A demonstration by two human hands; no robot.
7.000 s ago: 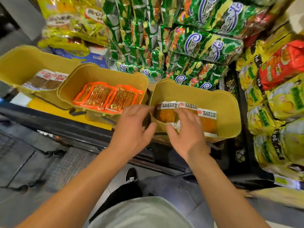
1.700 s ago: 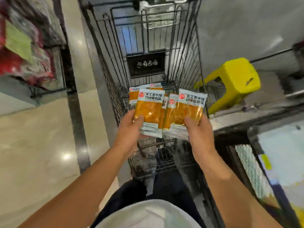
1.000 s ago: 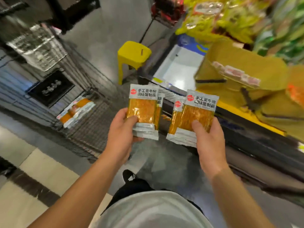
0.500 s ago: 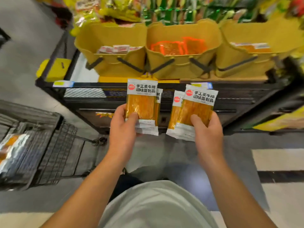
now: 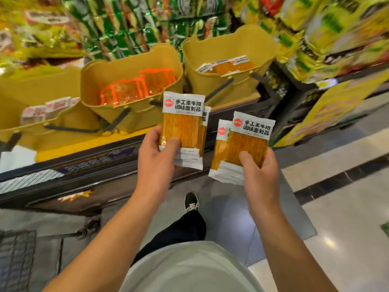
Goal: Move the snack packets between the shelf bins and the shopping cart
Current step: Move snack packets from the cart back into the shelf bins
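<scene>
My left hand point(image 5: 156, 157) grips a small stack of orange snack packets with white tops point(image 5: 183, 123), thumb on the front. My right hand point(image 5: 259, 173) holds a second stack of the same packets point(image 5: 246, 140). Both stacks are upright in front of the shelf edge, below the bins. The right yellow bin point(image 5: 229, 47) holds more of these orange packets point(image 5: 227, 65). The middle yellow bin point(image 5: 134, 60) holds red-orange packets point(image 5: 136, 87). The left yellow bin point(image 5: 31, 87) holds brown packets with white labels point(image 5: 48, 107). The cart's wire corner point(image 5: 16, 256) shows at the lower left.
Hanging green and yellow snack bags point(image 5: 136, 24) fill the shelf above the bins. More yellow bags point(image 5: 328, 32) are stacked on the right. A black shelf ledge point(image 5: 84, 165) runs below the bins. My shoe point(image 5: 191, 202) stands on the grey floor.
The view has swung right and closer to the shelf; the bins now sit nearer and larger. Both hands still hold their packet stacks, now raised toward the bins.
</scene>
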